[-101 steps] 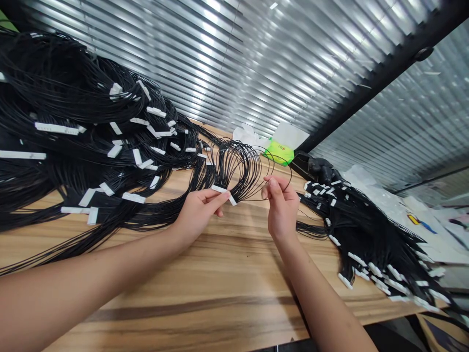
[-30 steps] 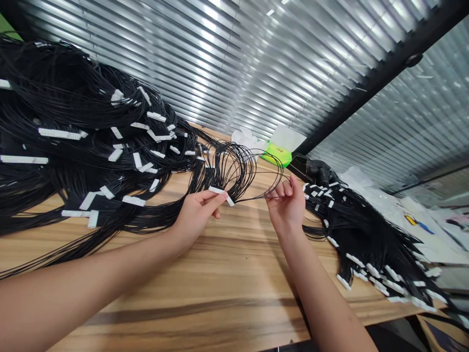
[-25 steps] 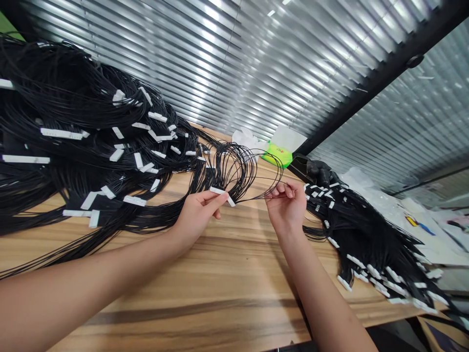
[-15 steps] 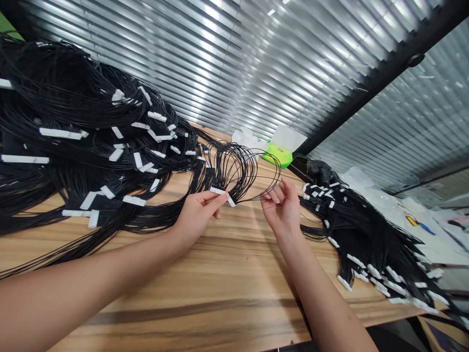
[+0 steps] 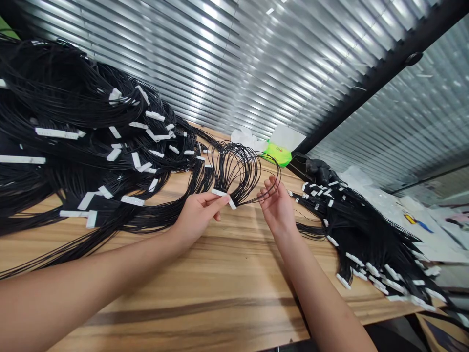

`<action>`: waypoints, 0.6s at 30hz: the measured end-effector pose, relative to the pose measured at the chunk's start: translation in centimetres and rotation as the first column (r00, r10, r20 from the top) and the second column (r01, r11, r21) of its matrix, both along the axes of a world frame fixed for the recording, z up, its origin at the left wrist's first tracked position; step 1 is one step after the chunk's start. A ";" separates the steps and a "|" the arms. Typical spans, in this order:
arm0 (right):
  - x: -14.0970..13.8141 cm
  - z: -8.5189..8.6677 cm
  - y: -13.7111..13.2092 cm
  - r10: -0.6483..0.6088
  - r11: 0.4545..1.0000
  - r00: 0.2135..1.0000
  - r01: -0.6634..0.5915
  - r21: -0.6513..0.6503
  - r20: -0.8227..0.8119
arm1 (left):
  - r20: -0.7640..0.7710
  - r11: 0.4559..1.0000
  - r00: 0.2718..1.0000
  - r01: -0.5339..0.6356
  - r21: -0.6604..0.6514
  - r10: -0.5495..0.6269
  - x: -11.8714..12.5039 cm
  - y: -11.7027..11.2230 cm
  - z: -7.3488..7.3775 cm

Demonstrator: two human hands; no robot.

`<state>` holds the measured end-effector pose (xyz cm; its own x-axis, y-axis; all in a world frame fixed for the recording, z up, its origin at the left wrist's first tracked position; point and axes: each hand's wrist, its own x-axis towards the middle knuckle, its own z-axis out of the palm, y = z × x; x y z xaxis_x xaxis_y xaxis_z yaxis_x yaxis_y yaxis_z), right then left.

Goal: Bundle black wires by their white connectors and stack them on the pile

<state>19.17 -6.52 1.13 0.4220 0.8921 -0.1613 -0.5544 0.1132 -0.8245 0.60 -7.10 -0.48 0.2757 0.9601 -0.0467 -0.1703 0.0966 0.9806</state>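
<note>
Center frame, above the wooden surface, the left hand's fingers clamp a white connector, keeping the black wires fanned in even loops. The right hand's fingers spread apart just beside those loops.

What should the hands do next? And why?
I think the right hand should probably pinch the looped black wires, because it is open right beside them. The left hand is pinching the white connector, and those wires fan out from it, so the loops have only one hand holding them.
</note>
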 end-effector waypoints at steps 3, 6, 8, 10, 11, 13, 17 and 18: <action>0.1 0.2 -0.2 0.075 0.997 0.997 -0.075 0.011 -0.030 | 0.008 1.000 1.000 -0.010 0.001 0.010 0.0 0.0 0.0; 0.2 0.6 -0.4 0.118 0.991 0.989 -0.111 0.077 -0.093 | 0.009 1.000 1.000 -0.016 0.006 0.016 0.1 0.0 -0.1; 0.3 0.9 -0.6 0.129 0.986 0.989 -0.120 0.114 -0.077 | 0.009 1.000 1.000 -0.020 0.012 0.020 0.1 0.1 -0.1; 0.1 1.2 -0.7 0.147 0.983 0.989 -0.142 0.119 -0.031 | 0.007 1.000 1.000 -0.025 0.018 0.025 0.1 0.1 -0.2; 0.0 1.3 -0.8 0.160 0.982 0.987 -0.158 0.107 -0.010 | 0.007 0.999 1.000 -0.027 0.021 0.027 0.0 0.1 -0.3; -0.4 1.5 -0.8 0.205 0.977 0.978 -0.206 0.053 0.029 | 0.001 0.999 1.000 -0.027 0.024 0.027 0.0 0.2 -0.4; -0.9 1.3 -0.9 0.271 0.963 0.952 -0.265 -0.058 0.144 | -0.014 0.999 1.000 -0.022 0.033 0.023 0.0 0.2 -0.5; -1.0 1.1 -0.9 0.262 0.965 0.946 -0.255 -0.062 0.191 | -0.013 0.999 1.000 -0.022 0.038 0.022 0.0 0.2 -0.6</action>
<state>18.18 -7.41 2.24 0.2044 0.9699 -0.1325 -0.3881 -0.0440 -0.9206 0.62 -6.86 -1.03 0.2539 0.9671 -0.0136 -0.1587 0.0556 0.9858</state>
